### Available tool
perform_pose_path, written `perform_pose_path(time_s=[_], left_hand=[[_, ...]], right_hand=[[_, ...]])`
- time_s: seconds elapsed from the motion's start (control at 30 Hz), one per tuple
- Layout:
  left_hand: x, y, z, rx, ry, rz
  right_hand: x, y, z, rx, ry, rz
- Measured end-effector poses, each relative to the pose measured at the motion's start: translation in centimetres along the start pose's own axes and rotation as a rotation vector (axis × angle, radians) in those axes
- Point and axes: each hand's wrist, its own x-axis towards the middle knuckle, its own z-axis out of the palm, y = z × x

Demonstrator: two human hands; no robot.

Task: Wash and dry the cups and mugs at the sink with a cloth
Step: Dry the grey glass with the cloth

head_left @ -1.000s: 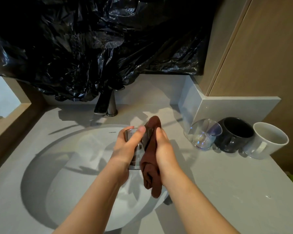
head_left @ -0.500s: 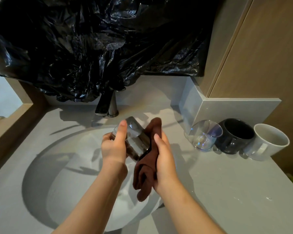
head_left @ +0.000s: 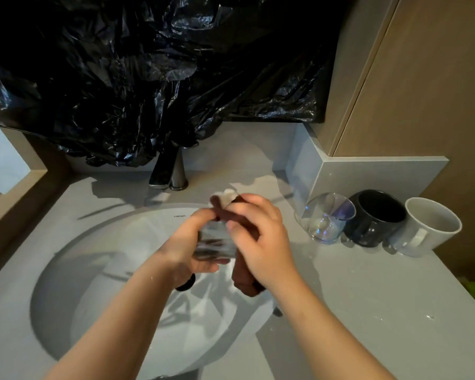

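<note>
Over the white sink basin [head_left: 99,283] my left hand [head_left: 188,248] grips a clear glass [head_left: 215,244], blurred by motion. My right hand [head_left: 261,239] holds a dark brown cloth [head_left: 244,283] against the glass; its upper end sticks out above my fingers and its lower end hangs below my palm. On the counter at the right stand a clear iridescent glass [head_left: 327,218], a black mug [head_left: 376,218] and a white mug [head_left: 428,226], all tilted against the wall.
A dark faucet [head_left: 170,171] stands behind the basin. Crumpled black plastic sheeting [head_left: 148,72] hangs above it. A wooden cabinet [head_left: 422,78] rises at the right. The grey counter [head_left: 368,311] stretches right of the sink.
The glass has turned in my left hand, and my right hand has moved over its top with the cloth, now covering the side nearest me.
</note>
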Motion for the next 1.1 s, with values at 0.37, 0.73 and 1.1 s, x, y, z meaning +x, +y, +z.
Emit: perform_pose_path(time_s=[0.37,0.73,1.1], left_hand=[[0.0,-0.5,0.5,0.044,0.021,0.335],[1.5,-1.8,2.5,0.094,0.366,0.401],[-0.2,-0.9,1.0,0.094,0.083,0.315]], right_hand=[[1.2,0.4,-1.3,1.010,-0.115,0.949],[-0.8,0.6,3.2,0.479,0.318,0.527],[1.0,2.3,-1.3,1.021,-0.128,1.018]])
